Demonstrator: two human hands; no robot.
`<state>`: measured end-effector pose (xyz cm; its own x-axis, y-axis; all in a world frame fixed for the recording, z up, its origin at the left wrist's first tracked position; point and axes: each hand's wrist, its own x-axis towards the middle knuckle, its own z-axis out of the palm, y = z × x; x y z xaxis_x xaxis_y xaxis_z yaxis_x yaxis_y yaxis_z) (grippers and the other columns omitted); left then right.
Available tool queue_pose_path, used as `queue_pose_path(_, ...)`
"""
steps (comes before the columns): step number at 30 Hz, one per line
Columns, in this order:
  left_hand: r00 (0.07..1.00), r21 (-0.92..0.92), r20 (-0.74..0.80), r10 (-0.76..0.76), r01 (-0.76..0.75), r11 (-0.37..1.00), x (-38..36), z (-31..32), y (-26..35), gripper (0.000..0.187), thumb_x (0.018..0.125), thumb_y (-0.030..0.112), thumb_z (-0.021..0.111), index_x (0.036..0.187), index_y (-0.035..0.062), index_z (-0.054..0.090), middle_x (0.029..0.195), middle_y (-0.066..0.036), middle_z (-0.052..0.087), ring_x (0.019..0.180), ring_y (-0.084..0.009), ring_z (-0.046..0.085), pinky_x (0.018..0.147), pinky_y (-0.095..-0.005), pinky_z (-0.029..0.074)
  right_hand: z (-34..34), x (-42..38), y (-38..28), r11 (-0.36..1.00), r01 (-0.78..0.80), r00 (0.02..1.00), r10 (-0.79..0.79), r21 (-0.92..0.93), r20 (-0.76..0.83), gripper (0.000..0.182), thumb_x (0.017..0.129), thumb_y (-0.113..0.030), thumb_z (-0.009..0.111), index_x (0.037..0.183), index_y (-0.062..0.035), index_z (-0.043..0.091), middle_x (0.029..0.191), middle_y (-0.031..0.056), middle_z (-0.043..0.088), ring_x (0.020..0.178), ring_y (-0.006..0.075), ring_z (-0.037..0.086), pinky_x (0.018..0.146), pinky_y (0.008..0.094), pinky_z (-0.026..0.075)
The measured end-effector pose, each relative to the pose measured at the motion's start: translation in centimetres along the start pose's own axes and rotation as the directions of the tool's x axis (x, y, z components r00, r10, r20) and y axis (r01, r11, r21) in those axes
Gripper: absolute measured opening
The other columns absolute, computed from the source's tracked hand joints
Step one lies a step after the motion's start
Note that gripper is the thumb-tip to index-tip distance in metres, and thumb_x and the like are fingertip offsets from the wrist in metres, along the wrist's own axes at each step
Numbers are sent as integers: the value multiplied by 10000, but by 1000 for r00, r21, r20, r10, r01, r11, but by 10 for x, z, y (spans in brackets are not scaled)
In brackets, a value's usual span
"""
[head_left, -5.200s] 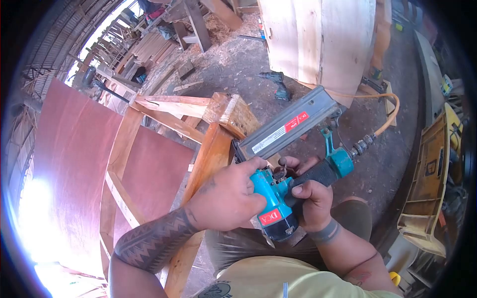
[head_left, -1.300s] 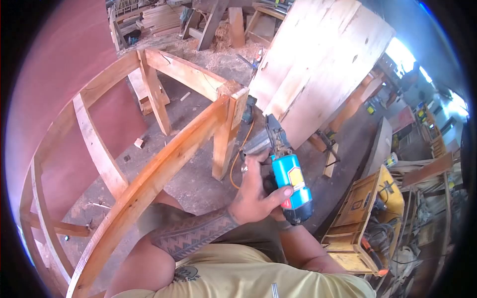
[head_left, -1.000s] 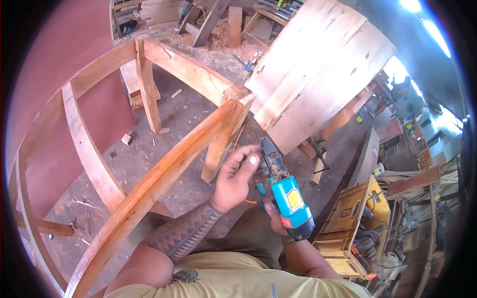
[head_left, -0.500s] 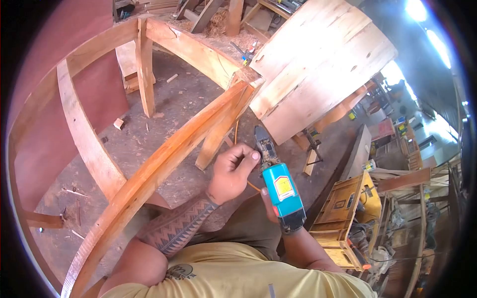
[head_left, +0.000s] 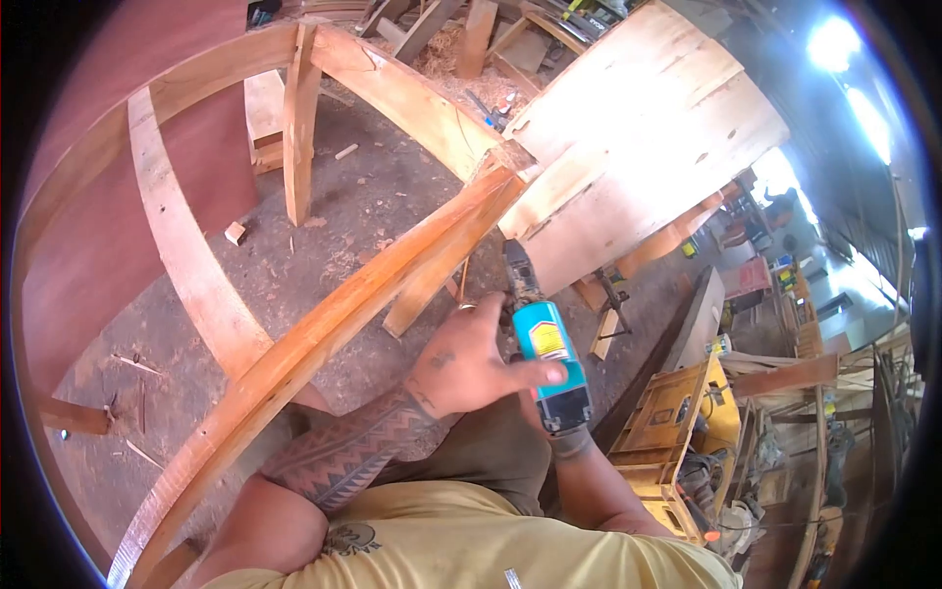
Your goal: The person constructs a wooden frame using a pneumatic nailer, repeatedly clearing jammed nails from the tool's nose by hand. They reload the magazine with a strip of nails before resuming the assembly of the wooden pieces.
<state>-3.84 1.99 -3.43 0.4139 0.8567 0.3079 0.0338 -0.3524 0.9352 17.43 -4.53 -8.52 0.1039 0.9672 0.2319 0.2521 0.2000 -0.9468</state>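
A teal power tool [head_left: 549,344] with a narrow dark front end points away from me, beside the curved wooden frame [head_left: 324,319]. My right hand [head_left: 531,410] holds its rear from below, mostly hidden behind the casing. My left hand [head_left: 466,358], at the end of the tattooed forearm, is on the tool's left side. Its thumb lies across the teal casing, and the other fingers reach round the side near the front end, their tips partly hidden. Close ahead of the tool stands a large pale wooden panel structure [head_left: 628,147].
Wood scraps [head_left: 235,233] lie on the dark floor [head_left: 343,206]. A yellow wooden crate [head_left: 667,407] stands to the right, near a long board [head_left: 692,319] and cluttered timber. A reddish panel [head_left: 118,265] is on the left; wood shavings [head_left: 442,51] lie at the back.
My left hand has opened from its pinch and moved onto the tool, laying its thumb across the casing. The tool has shifted slightly left and up in view; the surroundings have shifted slightly too.
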Motion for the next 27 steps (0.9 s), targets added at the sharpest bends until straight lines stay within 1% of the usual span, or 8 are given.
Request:
queue_pose_path(3,998,-522,-34,-61,34,852,7,13,-14,728,816,474,921,1243,-14,591,1116,-169,703,1057,-282,702,932,-413,555,-1,14,-36,923,204,976,-165,-326,145,813,885,-238,824,1578,-20,459,1302,220,715,984,307,753,867,418,609)
queue_pose_path(5,997,-739,-66,-51,-14,674,8,27,-32,477,868,303,906,1096,61,564,1062,-64,679,996,-134,649,869,-346,554,-6,24,-48,733,376,926,-276,-566,258,864,831,-222,803,1583,3,444,1238,275,708,994,376,742,838,439,587)
queue_pose_path(8,993,-780,-116,-16,-81,620,18,31,-46,397,905,243,860,1040,85,521,1063,-60,672,972,-118,634,854,-325,544,-12,43,-79,497,528,849,-320,-689,420,868,834,-209,758,1585,45,405,1181,244,729,959,391,733,825,446,580)
queue_pose_path(12,990,-932,-69,-120,-22,361,36,24,-22,359,938,222,811,1137,73,553,1076,-49,673,993,-137,649,883,-320,548,-10,68,-113,329,577,811,-341,-748,476,746,796,-209,754,1437,62,485,996,207,715,859,403,703,769,483,553)
queue_pose_path(13,993,-933,-28,-117,16,360,38,24,-27,444,947,236,801,1247,73,516,1162,-68,658,1045,-158,660,911,-354,573,-8,73,-127,276,593,794,-355,-757,493,616,800,-198,740,1337,32,548,894,174,701,807,373,704,731,473,553)
queue_pose_path(16,987,-935,94,-133,133,328,39,22,-16,558,938,220,811,1339,82,447,1250,-94,622,1106,-180,664,955,-393,590,-19,81,-127,64,526,844,-166,-848,511,696,787,-178,755,1408,23,512,991,196,715,932,392,714,803,465,562)
queue_pose_path(17,984,-945,144,-103,168,282,43,26,-19,676,904,175,833,1405,83,389,1294,-116,594,1156,-213,663,993,-424,596,-20,84,-130,-12,535,827,-195,-845,527,622,795,-171,743,1357,7,544,965,174,716,904,363,721,801,453,568)
queue_pose_path(27,990,-928,117,-77,136,347,67,34,-25,804,837,85,850,1487,93,379,1282,-106,606,1173,-230,650,977,-423,597,-38,110,-123,-85,628,719,-316,-773,619,451,868,-163,660,1282,6,596,826,99,695,770,289,724,693,408,573)
